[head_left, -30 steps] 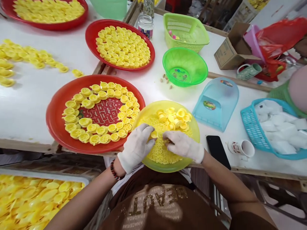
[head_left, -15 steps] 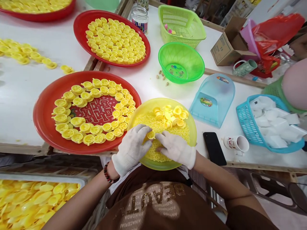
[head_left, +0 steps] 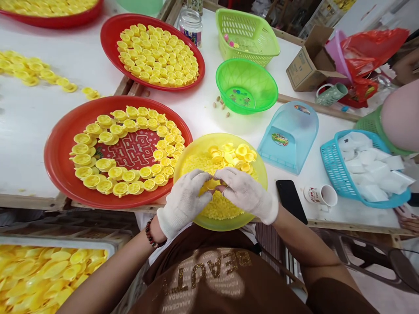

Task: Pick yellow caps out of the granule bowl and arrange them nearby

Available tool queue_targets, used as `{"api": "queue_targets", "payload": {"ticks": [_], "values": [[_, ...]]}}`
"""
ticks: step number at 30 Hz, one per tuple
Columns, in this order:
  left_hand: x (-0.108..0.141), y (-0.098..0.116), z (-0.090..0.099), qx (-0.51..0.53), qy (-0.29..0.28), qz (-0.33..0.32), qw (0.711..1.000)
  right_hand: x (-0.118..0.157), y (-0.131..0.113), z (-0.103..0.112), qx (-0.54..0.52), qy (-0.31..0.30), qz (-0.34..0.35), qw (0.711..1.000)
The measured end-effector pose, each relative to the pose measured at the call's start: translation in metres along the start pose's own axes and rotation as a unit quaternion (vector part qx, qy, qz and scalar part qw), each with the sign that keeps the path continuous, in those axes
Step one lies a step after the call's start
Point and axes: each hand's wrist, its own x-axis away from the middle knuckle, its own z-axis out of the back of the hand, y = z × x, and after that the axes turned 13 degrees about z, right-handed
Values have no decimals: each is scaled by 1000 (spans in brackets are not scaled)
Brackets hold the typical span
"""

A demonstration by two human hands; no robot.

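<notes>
Both hands wear white gloves with bare fingertips and meet over a yellow bowl (head_left: 260, 174) at the table's front edge. My left hand (head_left: 186, 198) is closed on a small yellow cup piece (head_left: 208, 185), mostly covered by the fingers. The fingers of my right hand (head_left: 244, 192) are pinched together against the same piece; whether they hold a bit of their own is hidden. Small yellow beads (head_left: 222, 209) fill the bowl, and loose yellow cup pieces (head_left: 234, 157) are heaped at its far side. Left of the bowl, a red tray (head_left: 60, 161) bears rings of yellow cups.
Behind stand another red tray (head_left: 109, 43), a green bowl (head_left: 247, 83) and a green basket (head_left: 245, 32). To the right are a blue scoop (head_left: 291, 135), a phone (head_left: 291, 200), a mug (head_left: 321, 195) and a blue basket (head_left: 334, 161). Another person's hand (head_left: 409, 223) shows at far right.
My right hand has risen from near the beads and its fingers have closed in against my left hand's fingertips. The cup piece is now more covered. Another person's hand has appeared at far right.
</notes>
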Motion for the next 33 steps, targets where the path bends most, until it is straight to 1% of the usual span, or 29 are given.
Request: {"api": "queue_targets", "payload": {"ticks": [2,3,7,9,11,12,14,16,18,20,22,23,25,27,30,33], "values": [[0,-2,3,28,10,1,1000,6,4,0,10,-14,-22,1000],[0,-3,4,47,13,-1,999,9,6,-1,16,-31,-32,999],[2,-5,6,123,20,-15,992,20,7,-9,70,-144,-69,985],[4,-5,4,115,18,-15,993,22,5,-16,99,-187,-77,974],[5,-6,7,87,26,-7,996,23,4,-21,108,-196,-81,971],[4,-7,11,72,38,1,997,23,4,-24,108,-194,-82,972],[2,-15,29,36,84,34,995,23,6,-27,103,-189,-78,973],[-3,-30,56,-28,147,96,984,24,8,-28,107,-193,-65,973],[-8,-52,86,-113,191,189,957,24,10,-28,113,-195,-49,973],[-15,-78,110,-180,193,286,921,25,10,-29,120,-190,-36,974],[-23,-106,124,-221,171,357,891,26,10,-30,125,-180,-29,975],[-27,-118,127,-233,160,375,883,26,10,-31,126,-175,-27,976],[-33,-138,126,-247,153,392,873,26,11,-33,125,-172,-25,977],[-37,-152,121,-257,153,391,870,27,12,-34,124,-173,-26,977],[-37,-161,116,-271,155,382,870,29,11,-29,125,-167,-42,977],[-36,-166,116,-275,172,390,862,25,9,-15,106,-146,-51,982]]}}
